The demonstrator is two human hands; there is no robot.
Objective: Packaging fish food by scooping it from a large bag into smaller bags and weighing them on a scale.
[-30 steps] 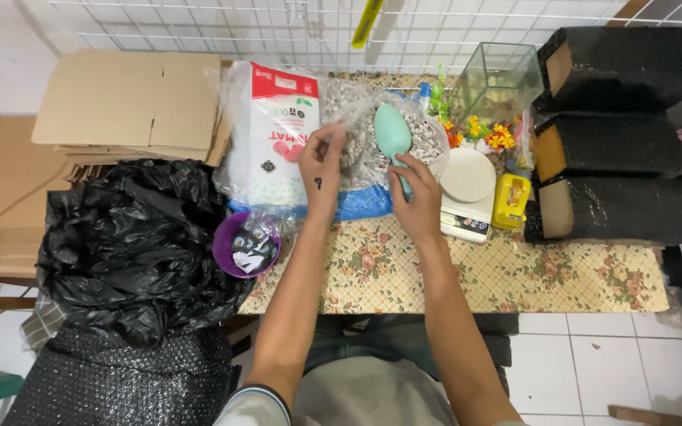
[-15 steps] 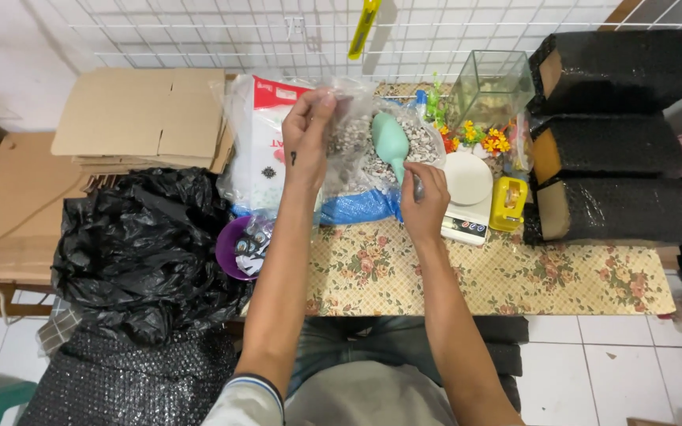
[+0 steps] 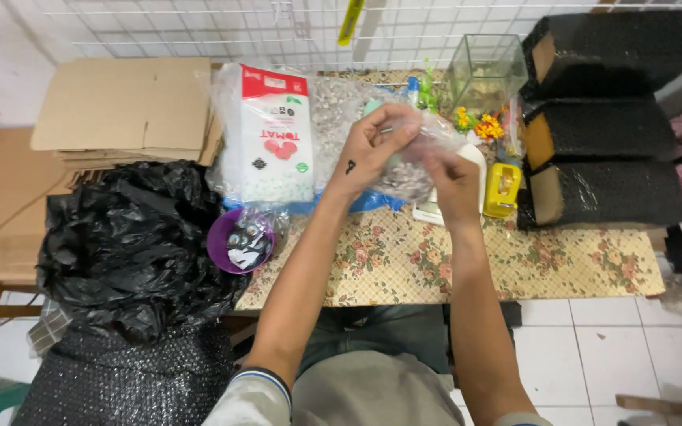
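Head view, looking straight down, shows us both of the person's bare hands raised over a table with a flowered cloth [image 3: 404, 260]; we see the left hand [image 3: 369, 150] and the right hand [image 3: 453, 180] closed together on a small clear plastic bag [image 3: 412, 170] filled with pale pebbles. We read the left fingers as pinching the upper part of the bag, curled tight on the film; the right fingers grip it from the side and below — both holds are narrow, wrapped on the plastic. We place the bag in the air between the two hands, above the far middle of the table, in front of a larger clear sack of pebbles [image 3: 337, 110] lying behind it.

We note, just left of the hands, a tall white pouch with a red top [image 3: 275, 134] standing inside a clear wrapper; near its foot sits a purple bowl [image 3: 234, 241] holding small dark and pale bits. We find a big crumpled black plastic bag [image 3: 132, 244] at the left edge, with flattened cardboard [image 3: 120, 106] behind it. We see a white scale [image 3: 474, 170] partly hidden behind the right hand, a yellow tape dispenser [image 3: 501, 189] beside it, a small glass tank [image 3: 487, 75] farther back, and three black-wrapped parcels [image 3: 609, 126] stacked at the right; a white wire grid [image 3: 199, 28] backs the table.
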